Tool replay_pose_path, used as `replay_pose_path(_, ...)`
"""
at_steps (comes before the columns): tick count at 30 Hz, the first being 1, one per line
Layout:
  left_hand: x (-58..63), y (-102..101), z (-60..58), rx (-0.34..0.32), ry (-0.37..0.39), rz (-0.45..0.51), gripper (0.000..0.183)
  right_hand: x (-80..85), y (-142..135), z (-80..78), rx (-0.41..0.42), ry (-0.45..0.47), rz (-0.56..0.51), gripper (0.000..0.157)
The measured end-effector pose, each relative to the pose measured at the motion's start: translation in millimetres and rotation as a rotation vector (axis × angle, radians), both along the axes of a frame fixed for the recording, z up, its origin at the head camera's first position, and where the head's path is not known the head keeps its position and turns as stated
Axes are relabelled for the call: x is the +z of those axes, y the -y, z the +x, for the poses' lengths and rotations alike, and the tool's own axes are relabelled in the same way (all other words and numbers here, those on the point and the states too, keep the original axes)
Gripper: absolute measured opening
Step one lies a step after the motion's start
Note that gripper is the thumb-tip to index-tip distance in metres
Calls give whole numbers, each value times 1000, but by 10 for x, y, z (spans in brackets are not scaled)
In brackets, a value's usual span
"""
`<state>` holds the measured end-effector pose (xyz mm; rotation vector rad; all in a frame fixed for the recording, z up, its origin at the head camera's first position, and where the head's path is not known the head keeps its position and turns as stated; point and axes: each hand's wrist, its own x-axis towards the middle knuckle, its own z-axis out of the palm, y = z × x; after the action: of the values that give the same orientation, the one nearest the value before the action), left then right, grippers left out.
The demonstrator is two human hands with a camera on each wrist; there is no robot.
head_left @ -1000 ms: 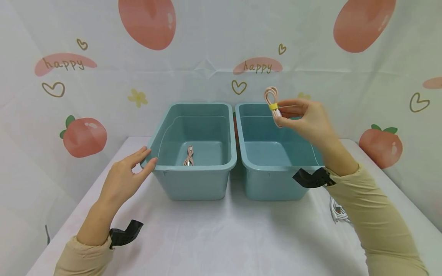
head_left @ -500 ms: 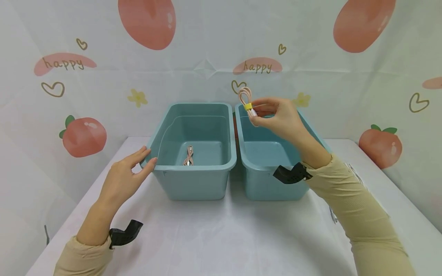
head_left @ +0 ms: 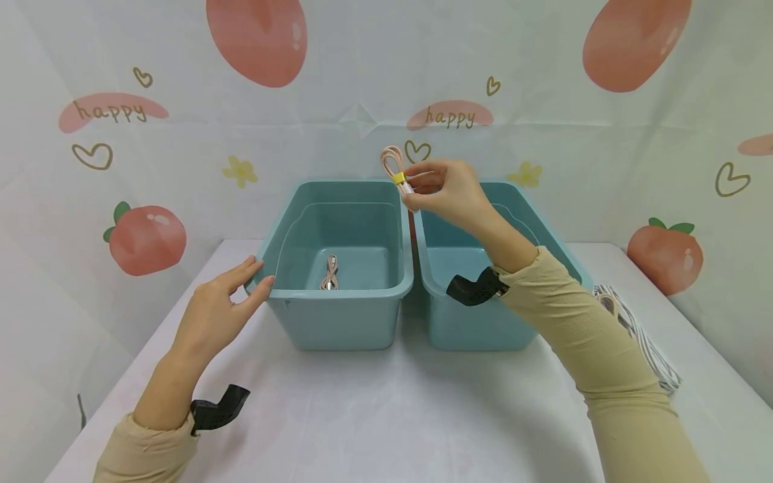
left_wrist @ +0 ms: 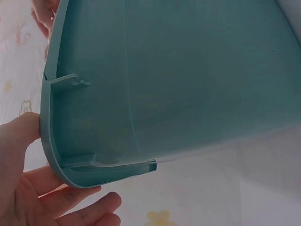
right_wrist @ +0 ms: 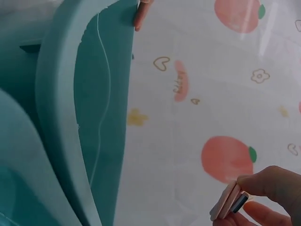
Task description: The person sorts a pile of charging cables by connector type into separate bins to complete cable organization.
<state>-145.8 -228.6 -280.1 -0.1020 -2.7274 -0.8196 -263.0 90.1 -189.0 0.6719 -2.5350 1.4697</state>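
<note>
Carried leftward since the earlier frame: right hand (head_left: 448, 191) and coiled pink cable (head_left: 396, 168), away from over the right teal bin (head_left: 477, 329) and now seen against the far right corner of the left teal bin (head_left: 338, 322); height above the rim hard to judge. Pinching the coil by its yellow tie (head_left: 399, 178), thumb against fingertips, on the right; bracing the near left corner of the rim between thumb and fingers with the left hand (head_left: 217, 308). Likeliest fault: letting go too soon, stopping short to the right, and so dropping the coil onto the rim or down between the two bins. Also possible: losing so small a fingertip hold, or nudging the right bin with the right sleeve (head_left: 561, 315), stretched across its near right side. Avoid pulling on the braced corner, for fear of tipping the bin and shifting the second pink cable (head_left: 331, 272) lying inside.
</note>
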Motion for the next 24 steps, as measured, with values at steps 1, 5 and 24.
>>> replay_pose_path(1,1,-1,0,0,-1,0,58,3,26,-16,-3,2,4,32)
replay_pose_path(5,1,-1,2,-1,-3,1,58,13,128,-82,5,14,11,35)
replay_pose_path(24,-4,2,-4,0,-5,-4,58,-71,564,-390,-2,110,19,36)
